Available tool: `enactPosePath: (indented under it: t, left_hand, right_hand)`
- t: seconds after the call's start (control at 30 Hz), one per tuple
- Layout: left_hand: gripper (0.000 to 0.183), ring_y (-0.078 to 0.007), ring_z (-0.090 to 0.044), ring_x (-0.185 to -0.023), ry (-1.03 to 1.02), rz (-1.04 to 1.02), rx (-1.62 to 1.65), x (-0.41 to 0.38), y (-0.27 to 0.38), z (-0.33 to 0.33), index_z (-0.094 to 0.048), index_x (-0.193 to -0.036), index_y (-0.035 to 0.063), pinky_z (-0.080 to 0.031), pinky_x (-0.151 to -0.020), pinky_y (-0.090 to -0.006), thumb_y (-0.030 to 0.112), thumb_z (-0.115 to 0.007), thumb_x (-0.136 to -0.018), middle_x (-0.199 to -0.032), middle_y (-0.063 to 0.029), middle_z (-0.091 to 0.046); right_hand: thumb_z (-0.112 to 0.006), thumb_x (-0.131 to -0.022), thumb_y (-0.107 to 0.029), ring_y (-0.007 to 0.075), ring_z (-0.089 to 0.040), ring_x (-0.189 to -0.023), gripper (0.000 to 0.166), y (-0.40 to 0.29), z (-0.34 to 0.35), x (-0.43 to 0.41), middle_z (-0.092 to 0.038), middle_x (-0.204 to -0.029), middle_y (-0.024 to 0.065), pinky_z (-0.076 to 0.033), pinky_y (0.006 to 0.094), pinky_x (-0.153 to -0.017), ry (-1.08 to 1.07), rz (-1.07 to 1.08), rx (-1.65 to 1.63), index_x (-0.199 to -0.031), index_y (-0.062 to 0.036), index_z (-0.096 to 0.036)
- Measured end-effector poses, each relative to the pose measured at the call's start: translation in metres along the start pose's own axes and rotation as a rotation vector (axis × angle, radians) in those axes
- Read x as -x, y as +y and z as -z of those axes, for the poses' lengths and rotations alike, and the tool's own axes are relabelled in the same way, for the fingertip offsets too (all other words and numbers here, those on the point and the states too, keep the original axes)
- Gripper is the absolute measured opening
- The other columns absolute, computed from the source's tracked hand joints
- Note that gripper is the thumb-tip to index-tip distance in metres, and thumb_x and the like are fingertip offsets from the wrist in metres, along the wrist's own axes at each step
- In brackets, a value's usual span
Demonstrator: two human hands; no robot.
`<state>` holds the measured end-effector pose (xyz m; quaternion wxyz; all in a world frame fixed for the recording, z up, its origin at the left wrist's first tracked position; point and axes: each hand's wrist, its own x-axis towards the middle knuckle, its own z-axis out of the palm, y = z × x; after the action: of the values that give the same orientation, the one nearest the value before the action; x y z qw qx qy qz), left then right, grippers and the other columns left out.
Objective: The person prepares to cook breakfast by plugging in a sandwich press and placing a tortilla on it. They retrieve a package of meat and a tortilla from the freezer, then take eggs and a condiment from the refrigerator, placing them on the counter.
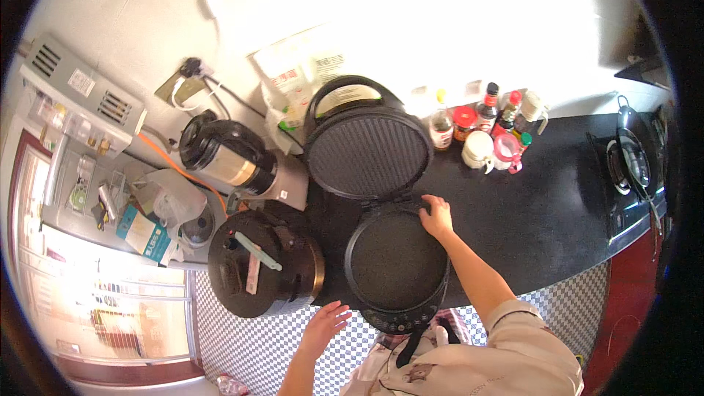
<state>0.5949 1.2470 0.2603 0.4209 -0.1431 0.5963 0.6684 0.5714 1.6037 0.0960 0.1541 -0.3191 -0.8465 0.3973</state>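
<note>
A black electric griddle stands on the dark counter with its lid raised. Its ribbed upper plate point(368, 154) leans back towards the wall, and a looped handle point(349, 80) tops the lid. The round, flat lower plate point(399, 261) lies bare, with a control panel point(404, 323) on its near side. My right hand point(437, 217) is at the back right rim of the lower plate, close to the hinge; whether it grips the rim is unclear. My left hand point(325, 327) hovers before the counter's front edge, left of the control panel, fingers apart and holding nothing.
A dark round cooker point(258, 264) carries a pale green utensil point(258, 250) on its lid. Behind it stands a black appliance with a jug point(228, 154). Seasoning bottles and jars point(478, 148) line the wall at right. A pan point(632, 146) sits far right on the hob.
</note>
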Motion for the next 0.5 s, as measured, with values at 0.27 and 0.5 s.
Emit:
enactPosePath:
  t: [0.27, 0.5]
  left_hand:
    - [0.047, -0.0359, -0.050, -0.110, -0.647, -0.418, -0.003, 0.047, 0.130, 0.048, -0.044, -0.118, -0.0085, -0.036, -0.095, -0.0488, 0.009, -0.061, -0.078, -0.112, -0.0252, -0.053]
    - [0.034, -0.0279, -0.056, -0.091, -0.693, -0.531, -0.185, 0.060, 0.198, 0.145, -0.052, -0.107, -0.0032, -0.043, -0.080, -0.0376, 0.017, -0.058, -0.081, -0.099, -0.0206, -0.057]
  right_hand:
    - [-0.055, -0.075, -0.012, 0.0250, -0.059, -0.080, 0.017, -0.131, -0.088, 0.050, -0.062, -0.085, 0.0119, -0.047, 0.0352, -0.070, -0.371, 0.451, -0.052, -0.088, -0.0063, -0.064]
    - [-0.055, -0.076, -0.026, 0.0227, -0.053, -0.095, 0.022, -0.167, -0.207, 0.055, -0.063, -0.095, 0.0034, -0.031, 0.0414, -0.086, -0.643, 0.512, 0.977, -0.092, -0.0151, -0.066]
